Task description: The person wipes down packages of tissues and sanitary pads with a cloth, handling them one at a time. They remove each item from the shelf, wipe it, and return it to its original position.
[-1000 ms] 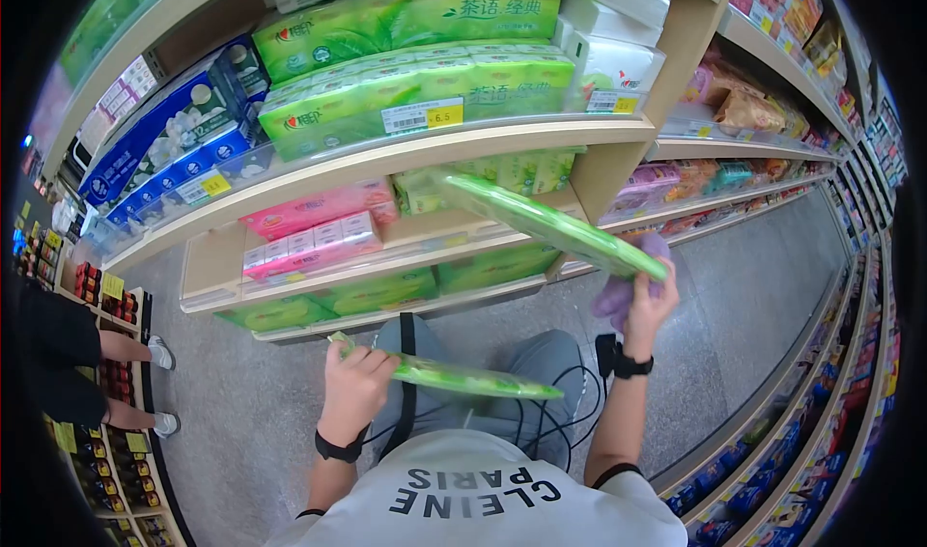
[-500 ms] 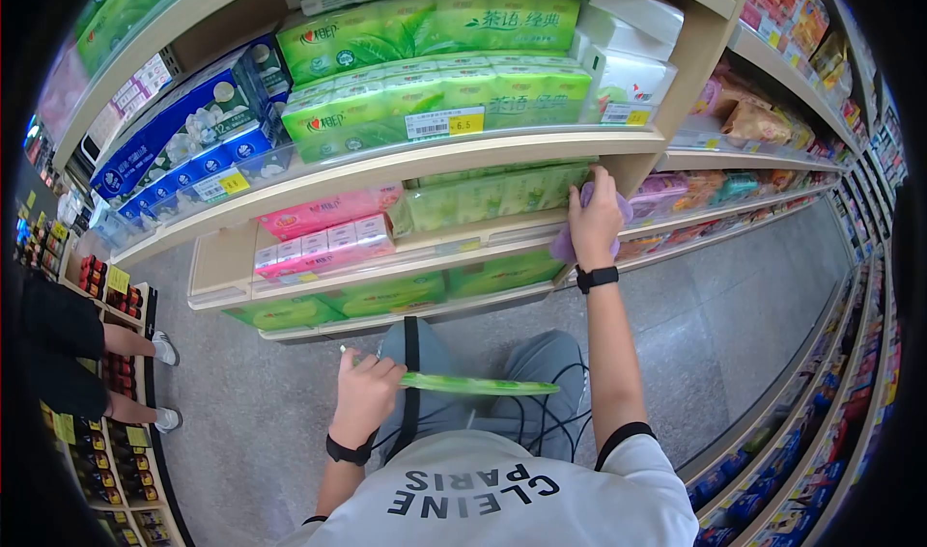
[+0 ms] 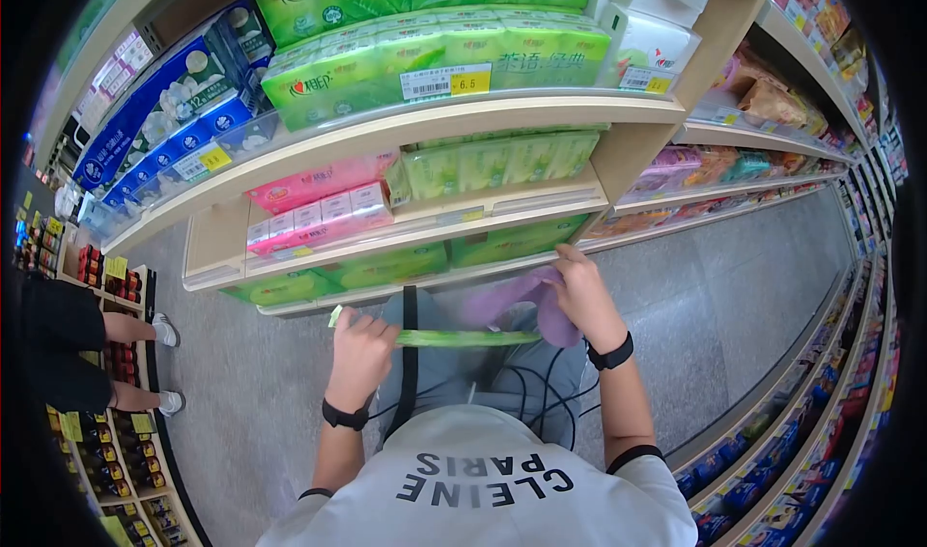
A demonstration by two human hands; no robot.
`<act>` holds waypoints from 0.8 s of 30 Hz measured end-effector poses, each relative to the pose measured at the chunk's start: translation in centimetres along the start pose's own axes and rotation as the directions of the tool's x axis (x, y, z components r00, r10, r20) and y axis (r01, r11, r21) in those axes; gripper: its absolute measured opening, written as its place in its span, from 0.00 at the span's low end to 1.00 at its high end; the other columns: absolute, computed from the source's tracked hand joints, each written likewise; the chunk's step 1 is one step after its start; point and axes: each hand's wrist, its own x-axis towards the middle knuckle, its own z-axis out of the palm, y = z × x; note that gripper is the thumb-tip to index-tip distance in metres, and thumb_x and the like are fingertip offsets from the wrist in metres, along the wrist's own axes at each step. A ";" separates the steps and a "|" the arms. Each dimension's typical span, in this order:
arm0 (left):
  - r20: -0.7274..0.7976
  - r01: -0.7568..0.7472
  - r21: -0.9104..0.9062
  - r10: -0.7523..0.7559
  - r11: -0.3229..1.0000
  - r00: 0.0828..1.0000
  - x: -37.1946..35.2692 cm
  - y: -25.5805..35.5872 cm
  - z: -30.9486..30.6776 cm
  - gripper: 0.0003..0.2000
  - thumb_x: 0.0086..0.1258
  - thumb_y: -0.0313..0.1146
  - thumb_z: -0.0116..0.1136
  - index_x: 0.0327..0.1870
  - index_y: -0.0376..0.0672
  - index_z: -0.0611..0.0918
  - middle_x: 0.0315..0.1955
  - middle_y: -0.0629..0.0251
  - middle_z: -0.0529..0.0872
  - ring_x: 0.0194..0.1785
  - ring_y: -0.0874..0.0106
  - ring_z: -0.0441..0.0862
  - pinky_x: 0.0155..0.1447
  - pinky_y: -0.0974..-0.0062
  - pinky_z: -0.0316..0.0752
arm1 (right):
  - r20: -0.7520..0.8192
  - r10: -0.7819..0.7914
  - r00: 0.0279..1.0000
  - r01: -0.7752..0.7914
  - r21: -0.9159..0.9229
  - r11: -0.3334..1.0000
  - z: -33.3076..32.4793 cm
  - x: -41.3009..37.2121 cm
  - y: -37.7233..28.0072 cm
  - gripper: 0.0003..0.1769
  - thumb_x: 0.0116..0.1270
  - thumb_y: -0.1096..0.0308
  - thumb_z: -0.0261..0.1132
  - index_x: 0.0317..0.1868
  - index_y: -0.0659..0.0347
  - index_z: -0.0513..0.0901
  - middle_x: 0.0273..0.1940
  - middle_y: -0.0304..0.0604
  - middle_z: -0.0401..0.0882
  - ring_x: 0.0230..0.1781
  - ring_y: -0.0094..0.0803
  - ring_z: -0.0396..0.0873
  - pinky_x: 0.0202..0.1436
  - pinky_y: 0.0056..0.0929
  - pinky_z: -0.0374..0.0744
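My left hand (image 3: 363, 359) is closed around one end of a long, thin green item (image 3: 463, 338), which looks like flat packaging seen edge-on, stretched across in front of my knees. In my right hand (image 3: 587, 301) is a purple cloth (image 3: 555, 321), gripped at the top, with a blurred part swinging out to the left above the green item. Behind them stands the lower shelf, where light green tissue packs (image 3: 483, 168) and pink tissue packs (image 3: 323, 217) sit.
The upper shelf board (image 3: 415, 122) holds green tissue packs (image 3: 444, 50) and blue tissue packs (image 3: 193, 127). Green cartons (image 3: 386, 267) line the bottom. Another person's legs (image 3: 135, 330) are at the left. Stocked shelves (image 3: 811, 421) run along the right, and cables (image 3: 541, 392) hang over my lap.
My right hand has come away from the lower shelf's right end, down toward my lap, with the purple cloth. My left hand and the green item have risen slightly.
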 end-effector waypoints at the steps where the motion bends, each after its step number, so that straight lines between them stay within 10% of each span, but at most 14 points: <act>1: -0.003 -0.012 -0.011 0.012 1.000 1.000 0.2 0.0 0.2 0.07 0.49 0.31 0.67 0.30 0.45 0.84 0.22 0.67 0.79 0.32 0.67 0.77 0.53 0.61 0.66 | 0.013 -0.015 1.000 0.014 0.032 0.999 0.0 -0.2 -0.2 0.13 0.54 0.82 0.62 0.42 0.73 0.78 0.43 0.57 0.78 0.43 0.58 0.77 0.49 0.38 0.78; 7: -0.027 -0.086 -0.083 0.084 0.993 0.996 1.7 0.8 0.4 0.07 0.48 0.28 0.66 0.29 0.44 0.83 0.22 0.66 0.79 0.33 0.67 0.78 0.52 0.65 0.66 | -0.428 0.237 0.872 -0.003 0.479 0.878 -1.2 -1.7 -1.4 0.08 0.60 0.84 0.55 0.38 0.72 0.79 0.38 0.49 0.81 0.36 0.38 0.82 0.44 0.33 0.80; 10: -0.014 -0.105 -0.103 0.104 0.989 0.994 1.8 1.4 0.9 0.07 0.47 0.28 0.67 0.28 0.44 0.82 0.21 0.66 0.78 0.32 0.67 0.78 0.52 0.65 0.67 | -0.595 0.638 0.488 0.125 0.772 0.624 -0.6 -1.5 -0.9 0.07 0.67 0.79 0.54 0.42 0.70 0.78 0.38 0.43 0.82 0.36 0.27 0.80 0.42 0.31 0.80; 14: -0.019 -0.123 -0.119 0.122 0.985 0.992 1.8 1.8 1.3 0.07 0.47 0.29 0.67 0.28 0.44 0.82 0.21 0.67 0.78 0.32 0.68 0.78 0.52 0.64 0.67 | 0.292 0.730 0.618 0.050 0.912 -0.407 1.2 -5.0 2.2 0.16 0.74 0.61 0.55 0.53 0.65 0.76 0.45 0.44 0.82 0.40 0.31 0.82 0.44 0.28 0.82; 15: -0.023 -0.128 -0.122 0.126 0.984 0.992 1.8 1.8 1.2 0.07 0.48 0.29 0.67 0.28 0.44 0.82 0.21 0.67 0.78 0.32 0.68 0.77 0.52 0.64 0.67 | 0.313 0.556 0.770 -0.051 0.899 -0.435 2.3 -7.7 4.2 0.22 0.73 0.55 0.56 0.58 0.63 0.73 0.51 0.46 0.80 0.47 0.37 0.81 0.51 0.35 0.81; 22: -0.019 -0.117 -0.106 0.115 0.987 0.993 1.6 1.3 1.3 0.07 0.48 0.30 0.67 0.27 0.43 0.82 0.21 0.66 0.78 0.31 0.67 0.77 0.52 0.64 0.67 | 0.476 0.569 0.670 -0.065 0.802 -0.594 1.3 -8.4 1.9 0.20 0.70 0.63 0.59 0.58 0.64 0.74 0.53 0.47 0.79 0.49 0.39 0.80 0.58 0.38 0.78; 24: -0.012 -0.121 -0.099 0.121 0.988 0.993 1.7 1.4 1.4 0.07 0.48 0.30 0.67 0.27 0.43 0.82 0.21 0.66 0.78 0.31 0.67 0.77 0.52 0.64 0.67 | 0.368 0.623 0.691 -0.054 0.884 -0.463 1.7 -8.5 1.7 0.18 0.68 0.68 0.61 0.57 0.64 0.74 0.53 0.48 0.79 0.50 0.39 0.79 0.58 0.38 0.77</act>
